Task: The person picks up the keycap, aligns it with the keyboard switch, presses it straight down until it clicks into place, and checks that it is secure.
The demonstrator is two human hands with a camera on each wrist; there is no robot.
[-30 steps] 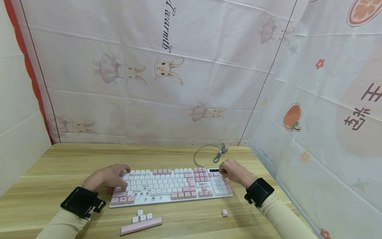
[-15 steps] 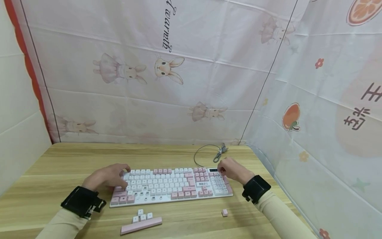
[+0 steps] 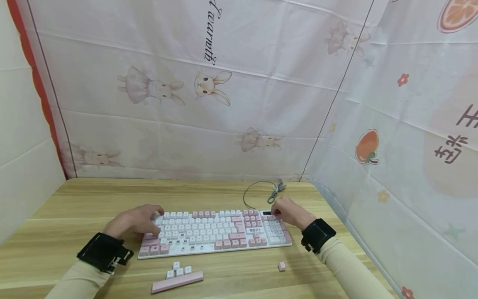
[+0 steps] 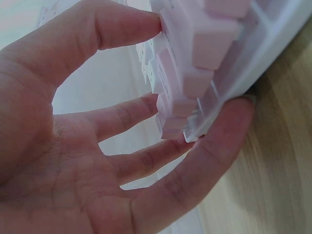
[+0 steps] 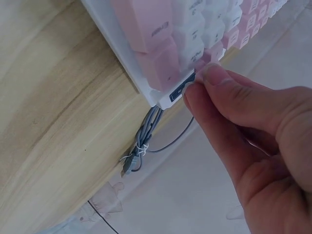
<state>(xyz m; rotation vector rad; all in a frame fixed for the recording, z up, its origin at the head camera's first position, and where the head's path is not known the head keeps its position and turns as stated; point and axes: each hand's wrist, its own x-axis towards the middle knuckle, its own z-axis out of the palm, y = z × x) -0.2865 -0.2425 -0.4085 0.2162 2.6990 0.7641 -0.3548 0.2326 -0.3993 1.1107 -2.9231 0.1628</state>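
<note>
The keyboard (image 3: pixel 201 227), white and pink, lies face up, with several lower keys missing. At its near side lie four white keys (image 3: pixel 179 272), the pink spacebar (image 3: pixel 177 282) and, further right, one pink key (image 3: pixel 281 266).

Soft, even light brightens the head view, leaving a faint, blurry-edged shadow on the pale wooden tabletop (image 3: pixel 209 193) beside the right arm's cream fabric sleeve (image 3: pixel 348 265). Both wrist views look dimmer and hazy: in the left, the nearest pink plastic keycaps (image 4: pixel 212 44) blur; in the right, dark lettering (image 5: pixel 160 29) on the white-and-pink plastic keyboard (image 5: pixel 192 34) is fuzzy.
</note>
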